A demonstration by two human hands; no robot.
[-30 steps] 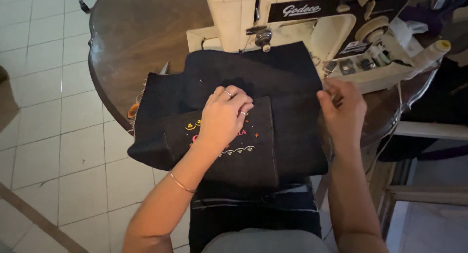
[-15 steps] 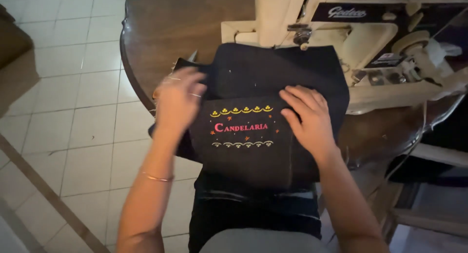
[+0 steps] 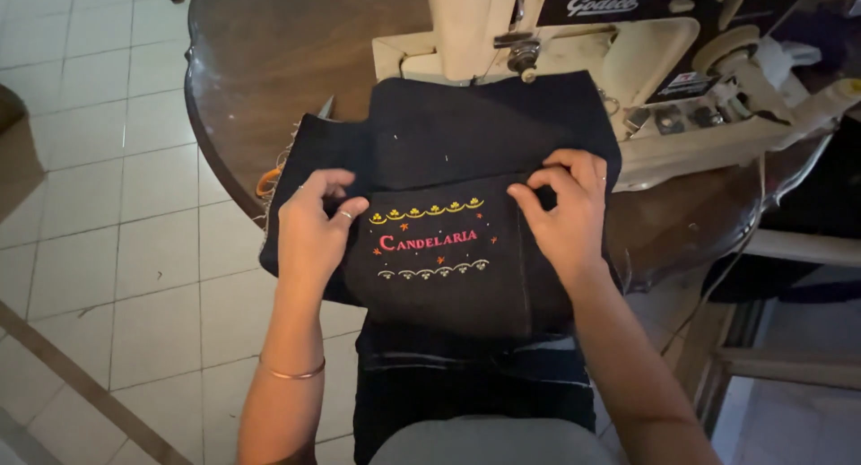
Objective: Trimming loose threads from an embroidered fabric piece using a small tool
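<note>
Your left hand [image 3: 314, 227] rests on the left edge of the embroidered patch [image 3: 439, 250], fingers curled together and pinching the patch's upper left corner against the dark cloth [image 3: 448, 129] beneath. A ring sits on one finger, and a thin bangle [image 3: 291, 373] circles that wrist. Your right hand [image 3: 565, 214] mirrors it on the right side: thumb and forefinger are closed on the patch's upper right corner, the other fingers bent close behind them.

The patch is a dark rectangle with a yellow scalloped line along the top, red lettering across the middle, a pale scalloped line below and small orange stars scattered about. It lies flat and square on the cloth, between your two hands, its near edge hanging over the table's near rim toward your lap.

The cloth spreads over the near part of the round wooden table [image 3: 269, 43]. Its far edge reaches up to the sewing machine [image 3: 556, 34], just under the needle area. The machine, cream-coloured with a dark panel, stands at the far right of the table. Something orange [image 3: 266, 180] peeks out from under the cloth's left edge; you cannot tell what it is. A pale tiled floor [image 3: 90, 160] shows to the left of the table. Striped dark fabric [image 3: 466, 375] covers your lap below the patch.
</note>
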